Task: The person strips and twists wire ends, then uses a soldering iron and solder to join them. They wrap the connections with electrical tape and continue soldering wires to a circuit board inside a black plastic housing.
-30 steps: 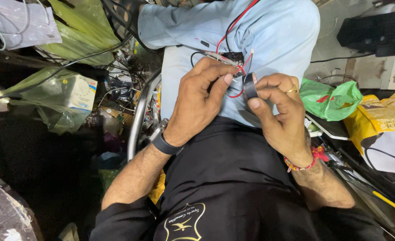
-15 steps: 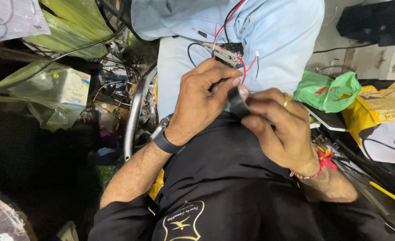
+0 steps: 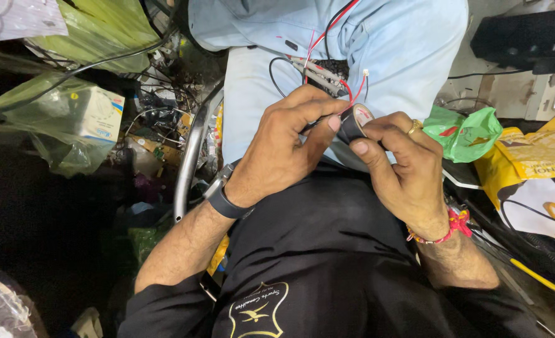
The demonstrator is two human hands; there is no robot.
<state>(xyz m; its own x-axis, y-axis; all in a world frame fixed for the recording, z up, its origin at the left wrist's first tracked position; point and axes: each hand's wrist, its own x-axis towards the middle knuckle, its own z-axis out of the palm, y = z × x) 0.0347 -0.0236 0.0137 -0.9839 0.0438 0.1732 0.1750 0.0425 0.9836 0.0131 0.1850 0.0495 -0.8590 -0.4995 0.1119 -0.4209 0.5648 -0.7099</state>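
Observation:
My left hand [image 3: 290, 141] pinches a bundle of thin red, black and white wires [image 3: 315, 66] that run up across my light blue trousers. My right hand [image 3: 403, 166] holds a small roll of black tape [image 3: 354, 123] between thumb and fingers, pressed against the wires right beside my left thumb. A gold ring sits on a right finger and a red thread band [image 3: 448, 228] circles that wrist. A dark watch [image 3: 224, 199] is on my left wrist.
A bent metal tube [image 3: 190, 156] stands left of my leg. Clear green-tinted bags with a small white box [image 3: 99, 112] lie at left. A green bag [image 3: 468, 133] and a yellow bag [image 3: 528, 169] sit at right, dark equipment [image 3: 528, 34] above them.
Both hands shifted slightly up and together over my lap. The tape roll turned in my right hand and now shows its pale inner core beside my left thumb.

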